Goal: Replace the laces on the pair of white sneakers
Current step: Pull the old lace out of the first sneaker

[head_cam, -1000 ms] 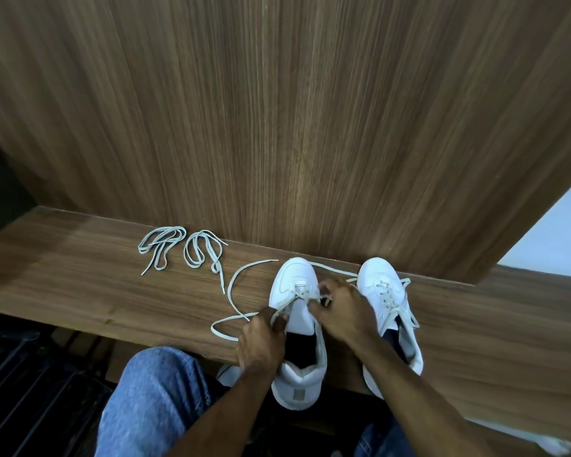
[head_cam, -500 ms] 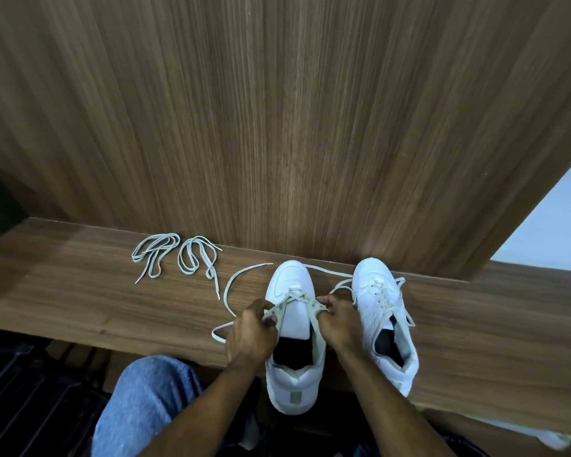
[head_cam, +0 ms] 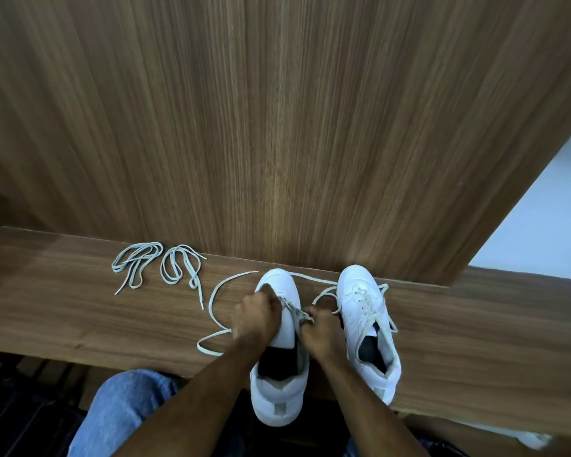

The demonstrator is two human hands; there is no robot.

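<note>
Two white sneakers stand on a wooden shelf [head_cam: 80,311], toes toward the wall. The left sneaker [head_cam: 279,387] overhangs the front edge, and its lace [head_cam: 213,298] trails in a long loop to the left. My left hand [head_cam: 254,316] grips that sneaker's left side near the eyelets. My right hand [head_cam: 323,331] pinches the lace at the right eyelets. The right sneaker [head_cam: 366,311] is laced, with loose lace ends around its toe. Two bundled pale laces lie further left, one [head_cam: 136,263] beside the other [head_cam: 180,267].
A tall wood-grain panel [head_cam: 277,127] rises right behind the shelf. A pale wall [head_cam: 541,219] shows at the right. My knee in blue jeans [head_cam: 126,413] is below the shelf edge, over dark slatted flooring [head_cam: 20,420].
My left hand slid forward along the left sneaker's side toward the toe. My right hand shifted to the right eyelets, pulling the lace taut. The camera view drifted slightly.
</note>
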